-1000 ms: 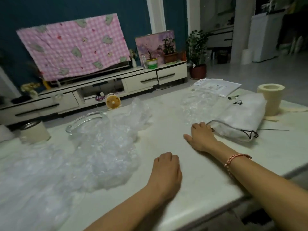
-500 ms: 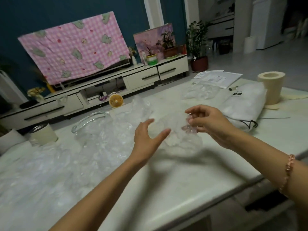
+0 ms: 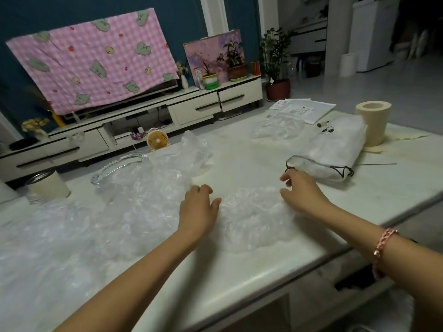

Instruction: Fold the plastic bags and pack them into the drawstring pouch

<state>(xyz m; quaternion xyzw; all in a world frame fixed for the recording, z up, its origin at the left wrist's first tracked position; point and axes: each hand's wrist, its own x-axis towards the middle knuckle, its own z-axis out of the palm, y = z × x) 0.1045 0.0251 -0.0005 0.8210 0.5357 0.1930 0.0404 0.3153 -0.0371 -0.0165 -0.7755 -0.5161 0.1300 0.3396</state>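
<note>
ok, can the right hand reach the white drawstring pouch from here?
Probably yes: the right hand is just short of the white drawstring pouch, the pouch's black-corded mouth faces it, and nothing lies between them.

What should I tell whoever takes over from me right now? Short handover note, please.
Left hand: open, resting at the left edge of the crumpled plastic bag on the table.
Right hand: open, fingers loosely curved at that bag's right edge; no clear pinch.
Drawstring pouch: on its side right of the hands, mouth open towards them.
Done: pouch looks partly stuffed.
To do: fold and pack this bag, then the pile of loose bags on the left and the far bag.
</note>
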